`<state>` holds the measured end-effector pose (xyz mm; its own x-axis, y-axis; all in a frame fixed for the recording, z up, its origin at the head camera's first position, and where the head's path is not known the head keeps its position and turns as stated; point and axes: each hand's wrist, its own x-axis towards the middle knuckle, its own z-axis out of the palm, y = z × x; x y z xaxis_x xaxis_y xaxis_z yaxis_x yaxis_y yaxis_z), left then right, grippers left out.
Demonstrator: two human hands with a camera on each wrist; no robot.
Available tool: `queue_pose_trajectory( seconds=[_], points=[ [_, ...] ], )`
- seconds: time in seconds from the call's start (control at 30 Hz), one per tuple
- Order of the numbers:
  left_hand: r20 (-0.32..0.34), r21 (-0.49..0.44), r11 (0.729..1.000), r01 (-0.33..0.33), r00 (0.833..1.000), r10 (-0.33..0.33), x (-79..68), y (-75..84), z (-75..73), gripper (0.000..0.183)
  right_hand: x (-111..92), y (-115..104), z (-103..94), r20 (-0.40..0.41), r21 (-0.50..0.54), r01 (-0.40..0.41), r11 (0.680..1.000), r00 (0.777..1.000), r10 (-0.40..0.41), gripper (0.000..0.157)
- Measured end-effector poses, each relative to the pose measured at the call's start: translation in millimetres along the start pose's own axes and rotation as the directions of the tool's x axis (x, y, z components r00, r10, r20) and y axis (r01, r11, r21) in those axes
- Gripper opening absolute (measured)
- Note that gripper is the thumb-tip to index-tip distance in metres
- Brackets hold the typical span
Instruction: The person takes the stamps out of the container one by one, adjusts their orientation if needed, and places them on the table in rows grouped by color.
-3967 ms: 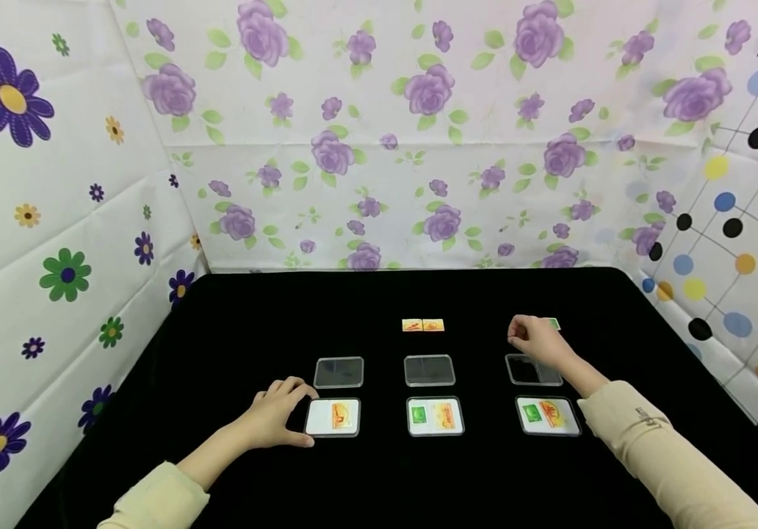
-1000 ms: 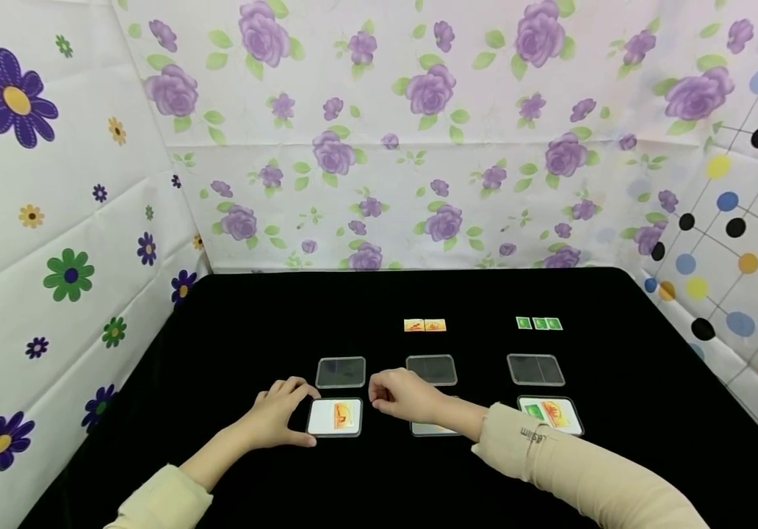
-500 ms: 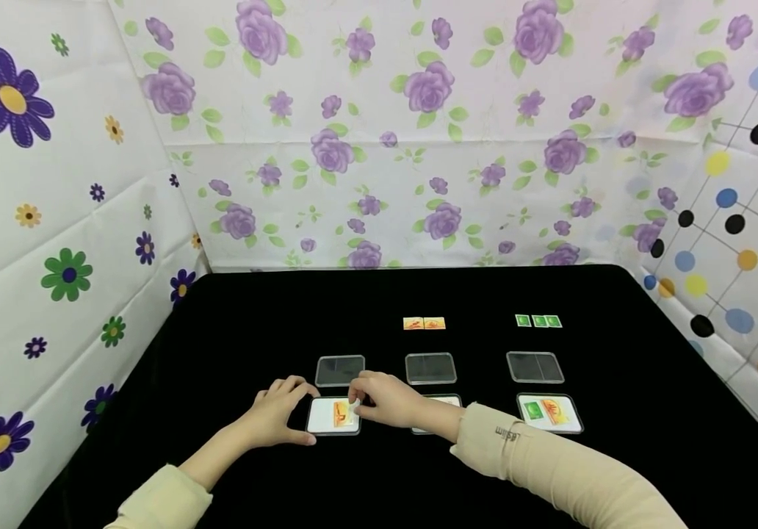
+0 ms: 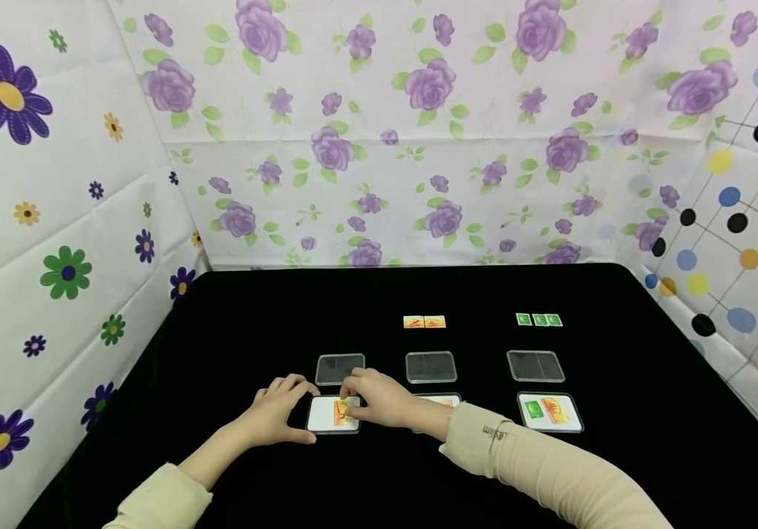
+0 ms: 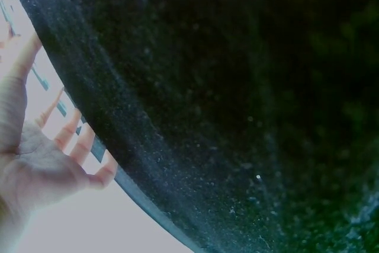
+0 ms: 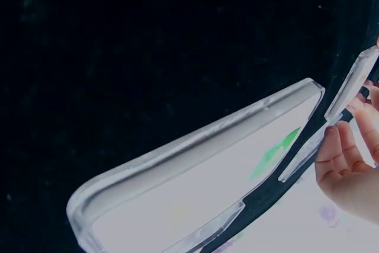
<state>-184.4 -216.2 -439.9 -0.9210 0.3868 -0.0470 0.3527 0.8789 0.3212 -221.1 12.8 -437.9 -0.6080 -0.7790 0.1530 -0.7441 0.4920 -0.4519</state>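
My left hand (image 4: 278,413) spans the left side of the near-left clear plastic case (image 4: 311,430), fingertips at its upper corner and thumb at its lower corner. A white card (image 4: 321,414) lies in that case, with an orange picture tile (image 4: 339,414) on its right half. My right hand (image 4: 379,397) reaches in from the right, and its curled index finger and thumb pinch at the tile, covering its right part. In the left wrist view the left hand (image 5: 50,152) shows its palm and spread fingers. In the right wrist view the right hand (image 6: 352,176) is beside the case (image 6: 355,81).
Under my right forearm lies the partly hidden middle case (image 4: 441,399). The right case (image 4: 549,412) holds a green and an orange tile. Behind stand three clear lids (image 4: 341,369). Farther back are two orange tiles (image 4: 424,322) and three green tiles (image 4: 540,319) on black cloth (image 4: 273,308).
My right hand has left the back-right green tiles, swung left over the middle case and reached the orange tile in the left case. My left hand has stayed at that case.
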Motion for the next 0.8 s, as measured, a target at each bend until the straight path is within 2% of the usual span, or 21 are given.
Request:
queue_pose_trajectory(
  seconds=[0.3, 0.57, 0.8],
  points=[
    [-0.004, -0.006, 1.000, -0.004, 1.000, 0.004, -0.3, -0.7, 0.9, 0.067, -0.7, -2.6, 3.0, 0.010, -0.030, -0.055, 0.998, 0.998, 0.055, 0.023],
    [-0.004, -0.007, 1.000, -0.024, 1.000, 0.024, -1.4, -0.6, -1.5, 0.067, -1.4, -1.9, 5.4, 0.016, -0.027, -0.049, 0.998, 0.999, 0.049, 0.030],
    [-0.014, -0.001, 1.000, -0.030, 0.999, 0.030, -0.8, -0.9, -0.4, 0.067, -0.9, -2.8, 6.7, 0.011, -0.070, -0.069, 0.995, 0.997, 0.070, 0.032]
  ],
)
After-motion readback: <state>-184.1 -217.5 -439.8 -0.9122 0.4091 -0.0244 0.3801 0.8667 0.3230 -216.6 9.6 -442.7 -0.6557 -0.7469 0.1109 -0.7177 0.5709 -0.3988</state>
